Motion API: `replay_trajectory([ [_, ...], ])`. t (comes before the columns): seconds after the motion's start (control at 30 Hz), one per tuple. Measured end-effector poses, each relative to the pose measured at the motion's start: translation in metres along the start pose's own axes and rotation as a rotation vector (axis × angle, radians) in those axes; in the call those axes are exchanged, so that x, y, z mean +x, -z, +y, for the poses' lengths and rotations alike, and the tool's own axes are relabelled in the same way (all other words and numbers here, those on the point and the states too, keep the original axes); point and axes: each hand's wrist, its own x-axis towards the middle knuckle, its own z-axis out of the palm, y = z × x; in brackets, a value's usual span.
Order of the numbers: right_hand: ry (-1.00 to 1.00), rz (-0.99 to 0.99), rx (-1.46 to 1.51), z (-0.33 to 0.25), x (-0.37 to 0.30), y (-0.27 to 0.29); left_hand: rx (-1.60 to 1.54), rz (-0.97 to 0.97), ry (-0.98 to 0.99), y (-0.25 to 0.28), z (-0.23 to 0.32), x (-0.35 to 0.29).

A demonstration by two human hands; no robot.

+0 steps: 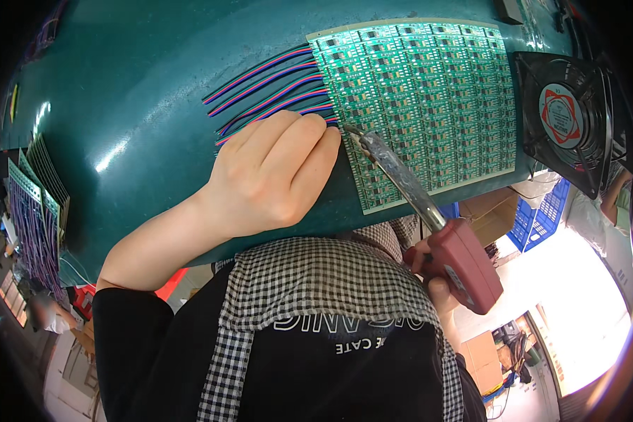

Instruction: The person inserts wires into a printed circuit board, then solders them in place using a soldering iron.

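Five or so wire bundles [267, 88] already joined along board panel [418, 105] left edge, on green table [141, 105]. Left hand [278, 172] pressing lowest wires flat; right hand [432, 278] clamped on soldering iron [429, 211], tip at left edge. Nearer rows apparently left unwired.

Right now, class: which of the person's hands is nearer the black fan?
Right. The right hand grips the soldering iron below the fan; the left hand lies farther left, on the wires.
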Motion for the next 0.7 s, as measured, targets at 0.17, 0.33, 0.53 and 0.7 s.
replay_trajectory([
  [0.17,0.015,-0.054,-0.078,0.004,-0.003,0.009,0.062,-0.004,-0.024,-0.001,-0.001,-0.003],
  [0.33,0.165,-0.048,-0.292,0.029,-0.015,0.022,0.087,-0.013,-0.036,-0.001,0.000,-0.002],
  [0.53,0.174,-0.082,-0.332,0.027,-0.018,0.024,0.110,-0.013,-0.042,-0.002,-0.001,-0.001],
  [0.7,0.159,-0.070,-0.382,0.029,-0.022,0.025,0.051,-0.059,0.011,0.002,0.003,0.001],
])
